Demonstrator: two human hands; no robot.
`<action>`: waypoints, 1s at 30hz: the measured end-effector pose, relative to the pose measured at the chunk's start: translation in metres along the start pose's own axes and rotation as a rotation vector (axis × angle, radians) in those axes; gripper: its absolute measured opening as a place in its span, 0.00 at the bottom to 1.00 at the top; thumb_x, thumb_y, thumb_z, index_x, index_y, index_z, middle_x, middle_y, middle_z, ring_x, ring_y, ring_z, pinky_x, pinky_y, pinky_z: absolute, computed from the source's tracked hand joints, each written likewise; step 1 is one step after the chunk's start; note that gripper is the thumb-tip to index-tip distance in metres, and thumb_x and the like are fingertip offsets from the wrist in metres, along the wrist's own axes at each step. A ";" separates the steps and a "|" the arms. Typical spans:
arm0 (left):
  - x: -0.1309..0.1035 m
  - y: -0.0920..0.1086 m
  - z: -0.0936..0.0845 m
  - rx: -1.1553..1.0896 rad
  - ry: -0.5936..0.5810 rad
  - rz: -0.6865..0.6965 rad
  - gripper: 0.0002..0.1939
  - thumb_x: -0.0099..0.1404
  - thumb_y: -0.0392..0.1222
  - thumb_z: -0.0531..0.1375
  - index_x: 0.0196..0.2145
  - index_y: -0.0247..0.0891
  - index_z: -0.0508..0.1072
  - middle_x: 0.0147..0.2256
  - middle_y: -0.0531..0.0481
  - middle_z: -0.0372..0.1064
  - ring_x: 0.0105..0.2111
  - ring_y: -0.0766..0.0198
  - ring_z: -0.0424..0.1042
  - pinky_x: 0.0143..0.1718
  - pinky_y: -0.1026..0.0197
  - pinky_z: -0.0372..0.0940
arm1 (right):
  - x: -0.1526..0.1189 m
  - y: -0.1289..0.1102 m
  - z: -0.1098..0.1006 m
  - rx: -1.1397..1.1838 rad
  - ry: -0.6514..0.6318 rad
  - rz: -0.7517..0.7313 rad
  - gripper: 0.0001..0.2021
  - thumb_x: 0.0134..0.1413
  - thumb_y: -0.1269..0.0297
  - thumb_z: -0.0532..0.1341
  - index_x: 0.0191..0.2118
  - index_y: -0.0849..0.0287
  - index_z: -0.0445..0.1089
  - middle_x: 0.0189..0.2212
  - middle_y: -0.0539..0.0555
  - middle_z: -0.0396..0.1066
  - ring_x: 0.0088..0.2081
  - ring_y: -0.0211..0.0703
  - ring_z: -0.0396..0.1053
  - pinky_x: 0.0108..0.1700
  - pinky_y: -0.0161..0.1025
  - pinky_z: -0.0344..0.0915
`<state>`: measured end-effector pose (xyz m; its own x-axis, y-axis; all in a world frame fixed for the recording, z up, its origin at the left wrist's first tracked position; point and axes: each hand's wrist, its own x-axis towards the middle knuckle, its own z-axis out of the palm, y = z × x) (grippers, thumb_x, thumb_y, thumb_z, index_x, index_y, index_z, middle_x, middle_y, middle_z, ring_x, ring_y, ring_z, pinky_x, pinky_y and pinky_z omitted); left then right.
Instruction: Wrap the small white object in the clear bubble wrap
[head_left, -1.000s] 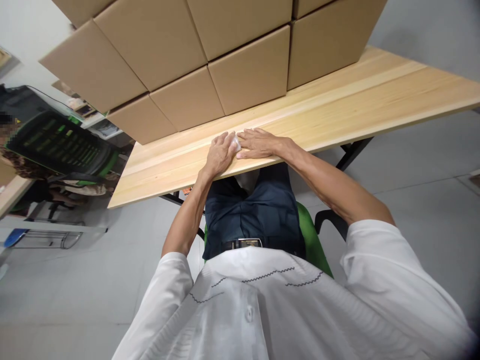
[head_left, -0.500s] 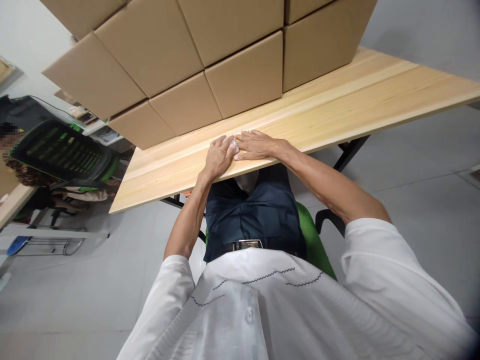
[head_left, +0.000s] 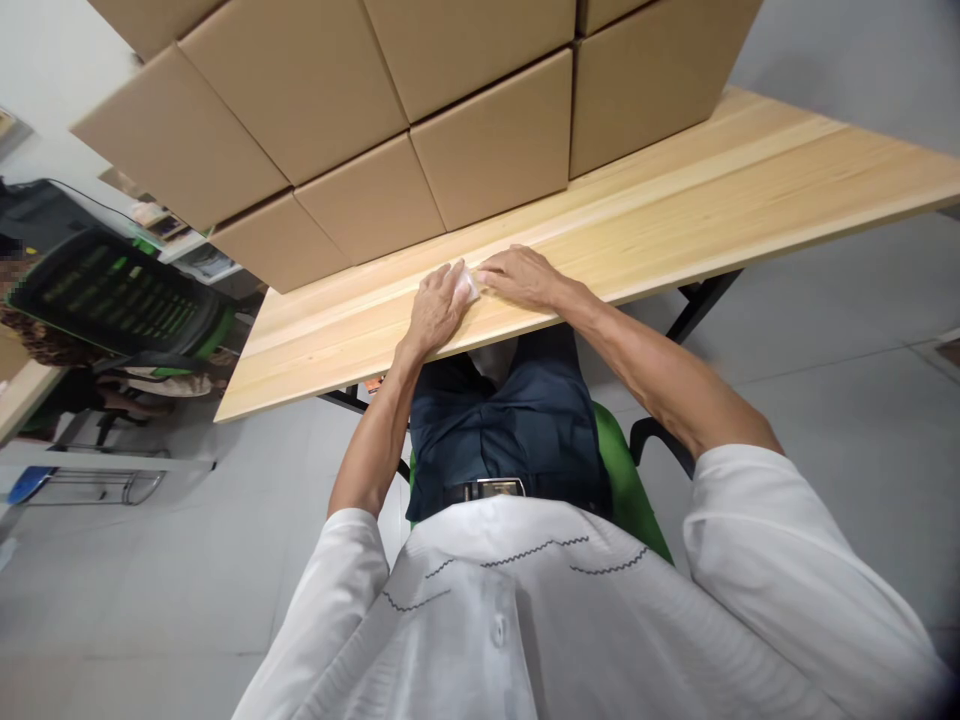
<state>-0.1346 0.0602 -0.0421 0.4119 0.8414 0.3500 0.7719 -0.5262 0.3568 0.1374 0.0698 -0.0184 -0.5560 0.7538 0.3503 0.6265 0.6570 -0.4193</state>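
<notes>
A small, whitish, see-through plastic packet (head_left: pixel 468 287) lies on the wooden table (head_left: pixel 645 245) between my two hands. My left hand (head_left: pixel 436 308) rests on the tabletop, its thumb and fingers closed on the packet's left side and partly covering it. From the right, my right hand (head_left: pixel 523 276) reaches in with bent fingers, and its fingertips pinch the packet's right edge. What is inside the packet is too small to make out.
Stacked brown cardboard boxes (head_left: pixel 495 140) stand along the far side of the table, just beyond my hands. At the left are a black and green mesh chair (head_left: pixel 112 295) and a person partly in view. I sit on a green chair (head_left: pixel 630 480).
My right hand has lifted from lying flat to bent fingers, slightly farther from me. More of the packet shows between the hands. My left hand has hardly moved.
</notes>
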 end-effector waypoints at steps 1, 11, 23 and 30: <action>-0.001 -0.001 -0.001 -0.038 0.026 -0.008 0.56 0.83 0.87 0.43 0.84 0.41 0.71 0.83 0.28 0.69 0.85 0.38 0.65 0.89 0.34 0.54 | -0.001 -0.002 -0.002 -0.017 0.033 0.049 0.24 0.85 0.57 0.54 0.54 0.57 0.89 0.55 0.63 0.91 0.57 0.61 0.84 0.68 0.51 0.69; -0.015 -0.012 -0.006 -0.235 0.471 -0.344 0.52 0.85 0.86 0.36 0.72 0.49 0.79 0.67 0.36 0.82 0.72 0.46 0.80 0.80 0.39 0.72 | -0.002 -0.007 -0.002 -0.093 0.101 0.181 0.26 0.85 0.57 0.50 0.53 0.56 0.88 0.55 0.64 0.90 0.55 0.66 0.81 0.54 0.53 0.69; -0.014 -0.018 -0.005 -0.299 0.455 -0.410 0.51 0.85 0.86 0.40 0.67 0.44 0.82 0.61 0.35 0.84 0.67 0.43 0.83 0.75 0.36 0.75 | -0.003 -0.006 0.000 -0.124 0.085 0.153 0.25 0.84 0.58 0.50 0.53 0.55 0.87 0.54 0.64 0.89 0.54 0.66 0.81 0.53 0.53 0.69; -0.014 -0.012 -0.007 -0.325 0.454 -0.402 0.50 0.85 0.86 0.41 0.65 0.45 0.83 0.58 0.37 0.84 0.64 0.45 0.84 0.74 0.38 0.76 | -0.001 -0.006 0.001 -0.111 0.089 0.157 0.24 0.82 0.58 0.51 0.53 0.54 0.87 0.54 0.63 0.90 0.55 0.66 0.81 0.54 0.54 0.70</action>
<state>-0.1530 0.0535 -0.0458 -0.1744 0.8815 0.4387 0.6086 -0.2538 0.7518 0.1332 0.0649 -0.0172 -0.3991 0.8422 0.3626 0.7607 0.5249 -0.3819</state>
